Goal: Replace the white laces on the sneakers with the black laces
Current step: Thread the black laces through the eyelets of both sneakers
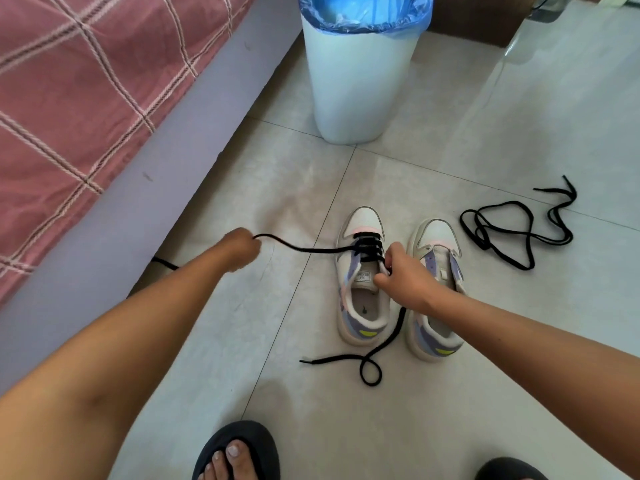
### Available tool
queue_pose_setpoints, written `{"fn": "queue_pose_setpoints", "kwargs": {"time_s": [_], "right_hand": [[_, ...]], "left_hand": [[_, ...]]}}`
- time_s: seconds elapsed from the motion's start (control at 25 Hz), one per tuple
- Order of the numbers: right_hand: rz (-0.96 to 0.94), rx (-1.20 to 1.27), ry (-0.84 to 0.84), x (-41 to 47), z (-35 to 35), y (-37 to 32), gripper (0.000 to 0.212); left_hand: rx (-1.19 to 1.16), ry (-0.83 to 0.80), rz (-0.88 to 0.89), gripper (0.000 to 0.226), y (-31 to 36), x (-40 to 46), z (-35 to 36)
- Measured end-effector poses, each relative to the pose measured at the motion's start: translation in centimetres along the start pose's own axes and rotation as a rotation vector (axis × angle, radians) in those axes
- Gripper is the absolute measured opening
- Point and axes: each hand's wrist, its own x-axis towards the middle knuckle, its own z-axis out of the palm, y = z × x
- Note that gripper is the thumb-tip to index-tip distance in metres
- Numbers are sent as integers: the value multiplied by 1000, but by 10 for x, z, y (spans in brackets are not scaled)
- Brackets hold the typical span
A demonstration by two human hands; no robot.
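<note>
Black flat lace (pixel 304 249), half-threaded through left white sneaker (pixel 363 271): left hand (pixel 240 249) grips one end, pulling slack; right hand (pixel 401 275) pinches the eyelet, steadying.

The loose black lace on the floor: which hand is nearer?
Right. The right hand is at the sneakers beside the loose black lace; the left hand is far across.
</note>
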Motion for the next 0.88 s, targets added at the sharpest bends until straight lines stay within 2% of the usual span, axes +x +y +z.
{"fn": "queue_pose_setpoints", "kwargs": {"time_s": [0.04,0.12,0.2,0.24,0.32,0.4,0.44,0.48,0.52,0.56,0.6,0.64,0.72,0.8,0.88], "right_hand": [[-7,51,-5,-1,3,-2,21],[-8,155,-43,-4,6,-6,23],[5,291,-90,-7,3,-8,20],[8,344,-107,-8,1,-9,17],[22,386,-124,-11,-5,-10,10],[49,434,-119,-13,-14,-11,10],[51,474,-118,-13,-19,-12,13],[34,518,-130,-13,-25,-14,14],[-2,561,-154,-13,-32,-18,14],[-52,602,-181,-13,-38,-22,12],[-104,638,-203,-13,-44,-27,9],[-149,669,-213,-12,-50,-30,7],[-186,695,-218,-8,-65,-30,8],[-162,614,-259,-6,-81,-19,10],[-112,516,-310,-6,-96,0,18]], "left_hand": [[-92,-9,33,20,12,2,3],[-51,123,127,12,35,6,-1],[107,302,158,22,47,6,-10],[144,330,167,29,50,6,-12],[214,288,185,33,55,2,-9],[397,268,191,36,62,-9,-1],[461,259,270,38,68,-16,5],[431,200,412,38,76,-24,11],[281,63,569,38,84,-34,18],[56,-147,674,39,93,-47,27],[-154,-359,702,45,101,-60,35],[-276,-487,707,53,107,-69,41],[-304,-507,696,61,114,-69,43],[-288,-398,649,58,109,-57,33],[-374,-331,580,52,92,-44,20]]}}
